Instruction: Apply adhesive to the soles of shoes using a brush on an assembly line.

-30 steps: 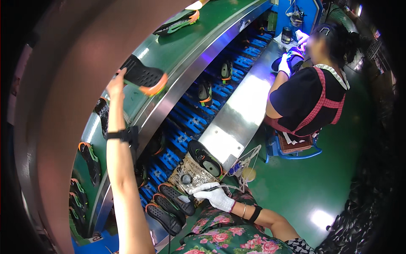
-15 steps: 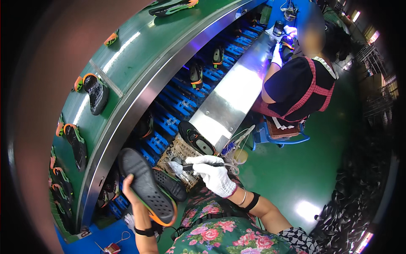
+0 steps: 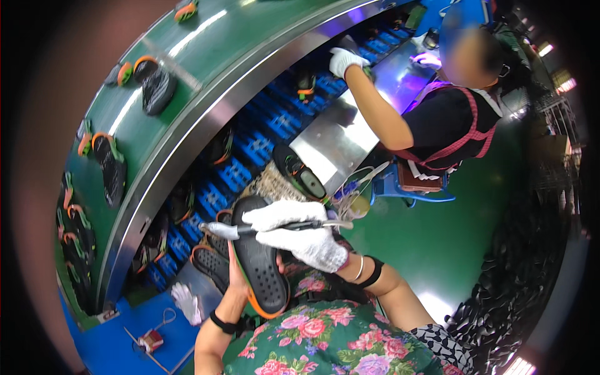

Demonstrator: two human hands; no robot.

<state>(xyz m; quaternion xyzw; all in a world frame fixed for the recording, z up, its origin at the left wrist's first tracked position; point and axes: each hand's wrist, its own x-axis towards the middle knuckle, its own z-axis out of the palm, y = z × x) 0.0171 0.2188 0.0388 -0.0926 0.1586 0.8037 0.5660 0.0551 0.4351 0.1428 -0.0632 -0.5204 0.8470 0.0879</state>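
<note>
My bare left hand [image 3: 237,274] is closed round a black shoe sole [image 3: 267,289] with an orange rim and rows of holes at its lower end. Held in front of my apron, the sole tilts upright. In a white knit glove, my right hand [image 3: 300,234] grips a brush [image 3: 220,230] with a dark handle and a pale, coated head. The brush crosses over the sole's upper part, its head out past the sole's left edge; whether it touches the sole I cannot tell. Behind my left hand lies another perforated black sole [image 3: 209,265].
A black-and-orange sole [image 3: 303,175] rests at the metal bench's [image 3: 322,156] near end. Left of it runs a blue-slatted conveyor [image 3: 234,178], then a green belt [image 3: 200,53] with shoe parts. A co-worker [image 3: 456,119] sits at far right. A white glove [image 3: 187,302] lies on a blue surface.
My right hand and the brush have moved left, over the sole. My left hand has brought the sole right, closer to my body. The co-worker's gloved hand has reached out toward the conveyor.
</note>
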